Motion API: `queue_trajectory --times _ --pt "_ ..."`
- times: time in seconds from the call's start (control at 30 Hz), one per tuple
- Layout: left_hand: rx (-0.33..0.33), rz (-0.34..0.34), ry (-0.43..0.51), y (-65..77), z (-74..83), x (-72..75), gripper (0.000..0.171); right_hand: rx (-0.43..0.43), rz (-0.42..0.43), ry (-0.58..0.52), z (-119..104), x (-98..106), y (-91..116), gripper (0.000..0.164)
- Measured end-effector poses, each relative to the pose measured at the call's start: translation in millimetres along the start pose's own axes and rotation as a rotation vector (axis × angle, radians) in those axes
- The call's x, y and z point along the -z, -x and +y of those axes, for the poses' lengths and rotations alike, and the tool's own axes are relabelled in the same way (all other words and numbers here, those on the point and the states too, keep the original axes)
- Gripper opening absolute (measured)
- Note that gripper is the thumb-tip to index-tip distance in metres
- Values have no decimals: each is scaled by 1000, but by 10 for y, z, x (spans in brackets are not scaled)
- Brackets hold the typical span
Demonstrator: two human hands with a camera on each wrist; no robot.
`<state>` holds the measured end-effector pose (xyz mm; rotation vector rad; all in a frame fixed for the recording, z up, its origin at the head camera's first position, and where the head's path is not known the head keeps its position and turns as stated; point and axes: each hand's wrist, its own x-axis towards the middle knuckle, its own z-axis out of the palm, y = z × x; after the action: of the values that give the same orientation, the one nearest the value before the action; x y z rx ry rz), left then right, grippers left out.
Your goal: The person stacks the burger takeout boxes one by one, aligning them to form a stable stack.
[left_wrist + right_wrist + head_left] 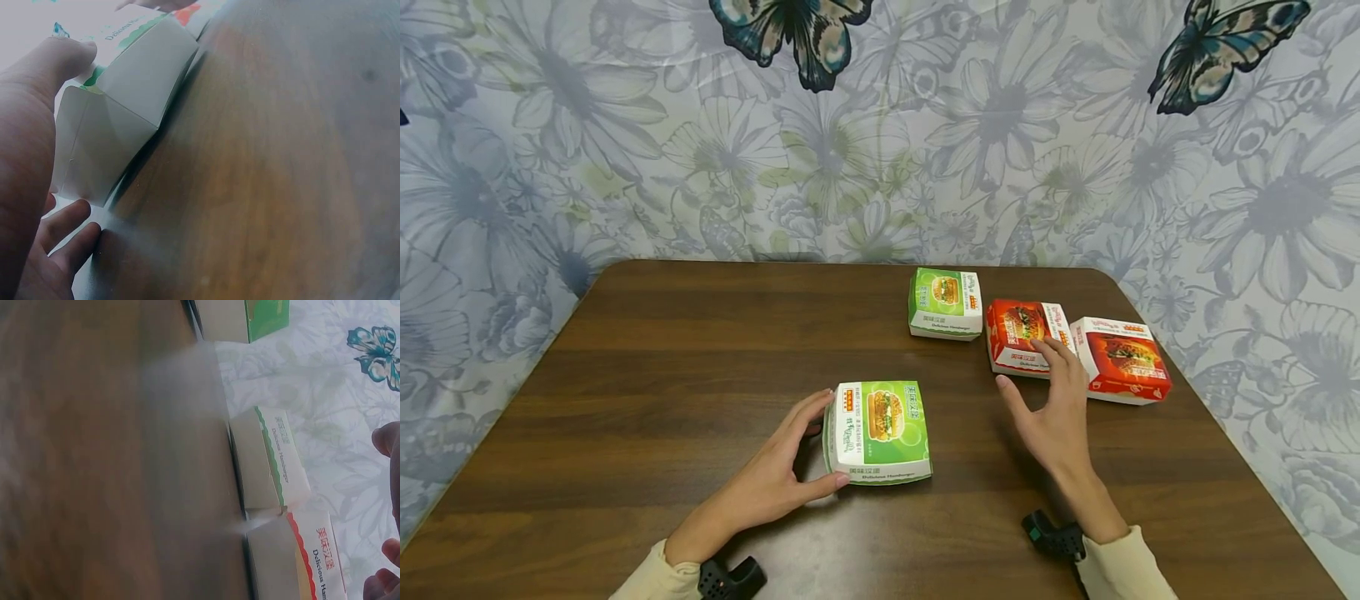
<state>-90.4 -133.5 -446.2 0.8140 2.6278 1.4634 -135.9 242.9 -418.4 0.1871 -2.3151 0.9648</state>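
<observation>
A green-and-white hamburger box [895,454] sits closed on the table in front of me. My left hand [763,492] grips its left side, thumb at the near corner and index finger at the far corner. The left wrist view shows the thumb [69,59] against the box's lid and the other fingers behind its plain white end [94,140]. Farther right, my right hand [1054,421] holds nothing; its spread fingers reach over the near right part of a red hamburger box [1018,325]. Beside that box stands a second red hamburger box [1126,367].
Another green hamburger box [940,302] stands near the back edge of the brown wooden table [700,350], left of the red ones. Behind the table is a flowered wall covering [880,167] with butterflies. The right-hand red box is close to the table's right edge.
</observation>
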Motion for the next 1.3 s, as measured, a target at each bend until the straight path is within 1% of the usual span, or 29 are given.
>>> queue_trajectory --times 0.2,0.47,0.77,1.07,1.3 --pt "10 3 -2 5 7 4 96 -18 35 15 56 31 -14 70" --pt "8 -8 -6 6 -2 13 98 -40 45 30 101 66 -42 71" --pt "19 -24 -14 2 7 19 102 -58 46 43 155 64 -49 75" --pt "30 -27 -24 16 14 26 103 -96 19 47 215 37 -72 82" --pt "20 -30 -26 21 1 19 103 -104 10 62 249 0 -99 84"
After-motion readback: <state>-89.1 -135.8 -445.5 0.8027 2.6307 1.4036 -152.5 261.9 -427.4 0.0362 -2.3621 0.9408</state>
